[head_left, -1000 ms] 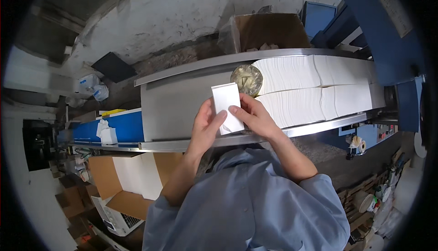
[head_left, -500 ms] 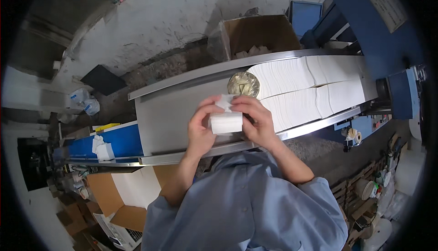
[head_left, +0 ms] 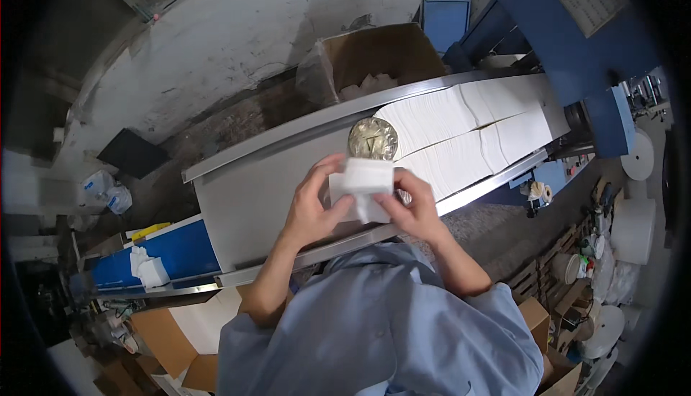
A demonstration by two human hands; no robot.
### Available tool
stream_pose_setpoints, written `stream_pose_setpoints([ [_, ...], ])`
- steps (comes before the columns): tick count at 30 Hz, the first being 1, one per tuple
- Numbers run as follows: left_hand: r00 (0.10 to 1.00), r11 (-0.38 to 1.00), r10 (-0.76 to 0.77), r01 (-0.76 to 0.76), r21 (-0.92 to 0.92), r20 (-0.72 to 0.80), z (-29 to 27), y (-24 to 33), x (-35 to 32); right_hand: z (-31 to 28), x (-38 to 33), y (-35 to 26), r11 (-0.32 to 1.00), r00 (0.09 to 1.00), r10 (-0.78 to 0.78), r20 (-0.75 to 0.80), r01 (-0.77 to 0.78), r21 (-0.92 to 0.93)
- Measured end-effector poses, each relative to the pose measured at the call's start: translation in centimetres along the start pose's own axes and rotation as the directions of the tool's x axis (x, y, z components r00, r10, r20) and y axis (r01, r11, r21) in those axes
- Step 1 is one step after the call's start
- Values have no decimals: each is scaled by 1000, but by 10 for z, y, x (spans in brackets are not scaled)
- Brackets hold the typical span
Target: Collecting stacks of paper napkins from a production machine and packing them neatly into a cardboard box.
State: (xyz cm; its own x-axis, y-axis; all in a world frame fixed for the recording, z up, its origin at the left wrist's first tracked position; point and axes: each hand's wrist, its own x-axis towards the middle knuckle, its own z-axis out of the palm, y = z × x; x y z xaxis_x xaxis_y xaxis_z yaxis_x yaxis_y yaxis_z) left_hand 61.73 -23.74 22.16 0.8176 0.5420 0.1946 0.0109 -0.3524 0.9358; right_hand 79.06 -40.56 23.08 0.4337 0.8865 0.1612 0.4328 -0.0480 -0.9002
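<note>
A small stack of folded white tissues (head_left: 368, 175) with a loose white sheet or wrapping at its near side is held between both hands. My left hand (head_left: 311, 207) grips it from the left, thumb on the near side. On the right side, my right hand (head_left: 417, 207) pinches it, slightly blurred by motion. Just beyond the stack, a round weight-like block wrapped in gold-toned film (head_left: 373, 139) leans against the end of two long rows of folded white tissues (head_left: 461, 124). These rows lie in a metal trough (head_left: 263, 198).
A blue conveyor belt (head_left: 191, 247) to the left carries a white tissue bundle (head_left: 151, 269). Behind the trough stands a cardboard box (head_left: 385, 54) with white scraps in it. Blue machinery (head_left: 568, 29) rises at the far right. An open carton (head_left: 169, 335) is at the lower left.
The tissue stack has been turned, so the loose white part now points toward me instead of away. Both thumbs have shifted to the near side. The whole view has swung slightly right.
</note>
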Motion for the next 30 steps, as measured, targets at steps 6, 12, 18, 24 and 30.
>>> stream_pose_setpoints([
  [6,998,934,-55,42,356,28,32,-16,53,-48,19,32,732,895,437,-91,-295,614],
  [12,996,912,-27,-12,410,90,60,-39,90,-51,98,64,492,851,493,180,-443,749],
  [18,996,904,-55,19,427,73,52,-38,87,-49,137,73,512,776,496,389,-623,591],
  [24,995,904,-70,32,427,74,15,-34,75,-46,139,69,547,763,527,375,-642,538],
  [30,990,895,-138,106,434,42,-52,-26,46,-45,139,76,572,770,533,349,-633,522],
])
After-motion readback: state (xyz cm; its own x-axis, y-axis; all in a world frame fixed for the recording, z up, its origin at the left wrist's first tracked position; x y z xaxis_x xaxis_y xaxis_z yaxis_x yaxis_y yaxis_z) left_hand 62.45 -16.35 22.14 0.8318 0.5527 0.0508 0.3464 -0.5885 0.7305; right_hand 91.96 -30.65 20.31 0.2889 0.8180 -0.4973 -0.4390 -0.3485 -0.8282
